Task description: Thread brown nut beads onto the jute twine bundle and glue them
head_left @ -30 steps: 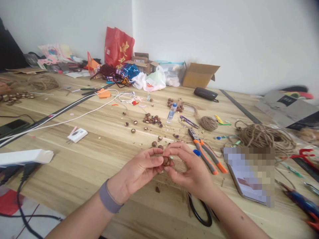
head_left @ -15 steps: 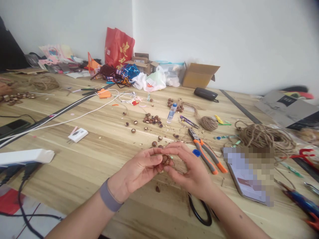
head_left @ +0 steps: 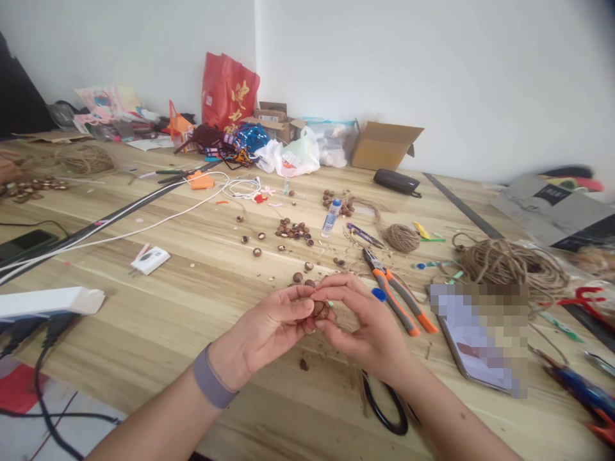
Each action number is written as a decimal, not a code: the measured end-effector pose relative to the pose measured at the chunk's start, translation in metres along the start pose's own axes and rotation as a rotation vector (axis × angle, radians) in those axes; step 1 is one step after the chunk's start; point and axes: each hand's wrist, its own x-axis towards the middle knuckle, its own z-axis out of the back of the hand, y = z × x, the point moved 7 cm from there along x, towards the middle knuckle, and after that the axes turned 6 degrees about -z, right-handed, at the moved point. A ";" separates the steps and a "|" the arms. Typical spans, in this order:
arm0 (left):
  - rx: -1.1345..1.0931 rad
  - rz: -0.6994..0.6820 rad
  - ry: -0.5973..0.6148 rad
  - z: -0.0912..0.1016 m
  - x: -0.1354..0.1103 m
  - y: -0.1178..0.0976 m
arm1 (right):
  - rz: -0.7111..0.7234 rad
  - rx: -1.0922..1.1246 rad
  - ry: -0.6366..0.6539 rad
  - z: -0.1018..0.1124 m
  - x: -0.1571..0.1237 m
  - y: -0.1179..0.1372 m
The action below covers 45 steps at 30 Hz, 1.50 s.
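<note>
Both my hands meet over the wooden table near its front edge. My left hand, with a grey band on the wrist, pinches a small brown nut-like bead between thumb and fingers. My right hand pinches the same bead from the other side, fingers curled. Jute twine trails from under my right hand. More brown beads lie scattered just beyond my hands.
Orange-handled pliers and a phone lie right of my hands; black scissors sit under my right wrist. Coils of jute twine, a small glue bottle, white cables, bags and cardboard boxes crowd the back.
None of note: both hands stay on the bead, with only slight finger shifts.
</note>
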 end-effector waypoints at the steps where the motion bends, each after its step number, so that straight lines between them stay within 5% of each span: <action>1: 0.001 0.001 -0.001 0.001 0.000 0.000 | 0.001 0.000 0.000 0.000 0.000 0.000; 45: 0.139 -0.022 0.004 0.002 -0.001 -0.001 | -0.015 -0.016 -0.009 0.003 0.000 0.002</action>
